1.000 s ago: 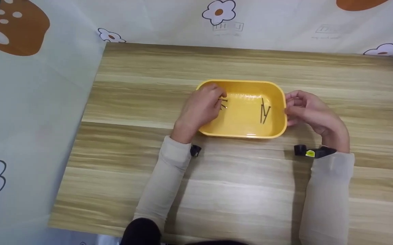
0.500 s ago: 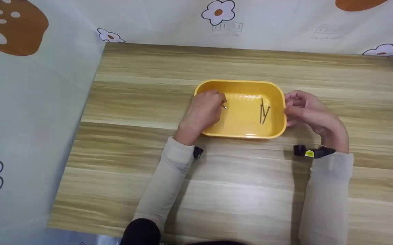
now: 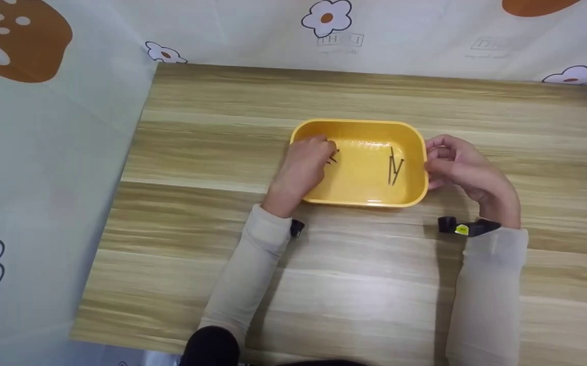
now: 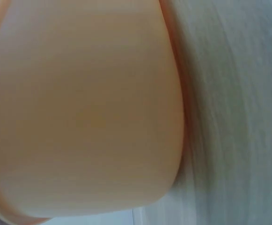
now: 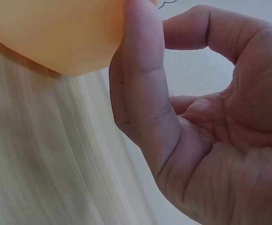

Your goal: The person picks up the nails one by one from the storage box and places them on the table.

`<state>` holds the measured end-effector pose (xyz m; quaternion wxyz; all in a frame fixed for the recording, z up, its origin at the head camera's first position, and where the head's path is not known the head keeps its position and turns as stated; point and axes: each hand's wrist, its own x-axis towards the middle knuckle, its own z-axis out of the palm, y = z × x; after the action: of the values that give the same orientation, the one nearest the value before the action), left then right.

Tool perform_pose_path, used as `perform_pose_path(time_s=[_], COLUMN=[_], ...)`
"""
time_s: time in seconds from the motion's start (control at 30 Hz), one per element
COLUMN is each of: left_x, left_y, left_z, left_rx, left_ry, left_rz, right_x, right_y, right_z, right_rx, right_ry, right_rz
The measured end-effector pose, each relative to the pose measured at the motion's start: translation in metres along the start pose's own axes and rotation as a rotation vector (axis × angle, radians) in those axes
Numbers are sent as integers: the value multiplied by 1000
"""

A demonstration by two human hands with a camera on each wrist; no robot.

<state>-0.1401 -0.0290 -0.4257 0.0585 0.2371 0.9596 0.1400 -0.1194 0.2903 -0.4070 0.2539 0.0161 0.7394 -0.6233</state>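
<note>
A yellow rectangular plastic box stands on the table in the head view. Inside its right end lie a few thin dark nails. My left hand reaches over the left rim, fingers bent down at the floor of the box. Beside those fingers show the ends of more nails; the fingertips are hidden, so I cannot tell whether they pinch one. My right hand rests its loosely bent fingers against the outside of the right end wall. In the left wrist view only the box's outer wall shows.
The wood-grain table extends on all sides of the box. Behind it and to the left hangs a pale sheet printed with flowers. Black wrist cameras sit at both cuffs, the right camera with a yellow label.
My left hand has lowered into the left end of the box and shifted slightly right and toward me, covering more of the nails there. My right hand and the box stay in place.
</note>
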Motion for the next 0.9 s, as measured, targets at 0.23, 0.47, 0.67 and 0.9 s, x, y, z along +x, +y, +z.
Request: perform_pose_path(time_s=[0.23,0.47,0.67,0.9], left_x=[0,-2,-1,1], left_y=[1,1,2,4], left_z=[1,2,2,3], left_rx=[17,14,22,8], left_ry=[14,47,56,36], left_rz=[7,19,20,7], right_x=[1,2,2,1], right_y=[1,1,2,1], right_z=[0,1,0,-1], right_rx=[14,-16,-20,-17], right_ry=[3,13,17,0], right_rz=[6,25,25,15])
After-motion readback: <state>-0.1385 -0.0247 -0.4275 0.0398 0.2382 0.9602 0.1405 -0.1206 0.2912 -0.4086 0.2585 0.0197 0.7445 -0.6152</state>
